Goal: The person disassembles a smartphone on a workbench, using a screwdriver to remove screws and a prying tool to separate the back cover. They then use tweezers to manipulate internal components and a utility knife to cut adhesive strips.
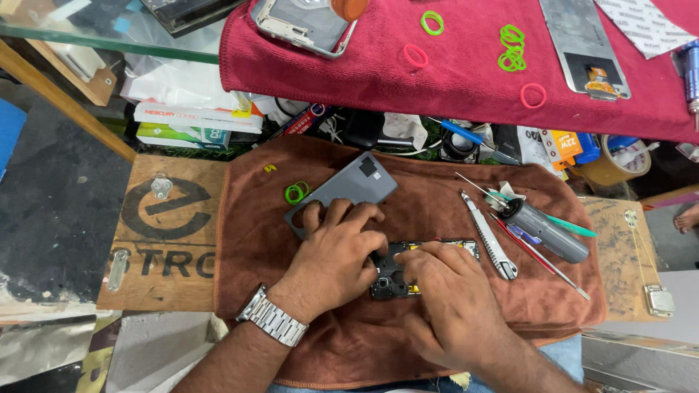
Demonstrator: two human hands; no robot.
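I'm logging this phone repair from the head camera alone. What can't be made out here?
- Opened phone: mostly hidden under left hand and right hand.
- Fingertips' contact with the phone: too small to tell.
- Grey back cover: lower corner hidden by left fingers.
- Tape roll: partly hidden by red towel.

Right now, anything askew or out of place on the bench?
Nothing damaged or spilled. The grey back cover lies off the opened phone, tilted under the left hand. Loose rubber bands are scattered over the red towel.

The opened black phone body (408, 271) lies on the brown towel (255, 240), the grey rectangular back cover (342, 191) behind it, the metal utility knife (489, 236) to its right.
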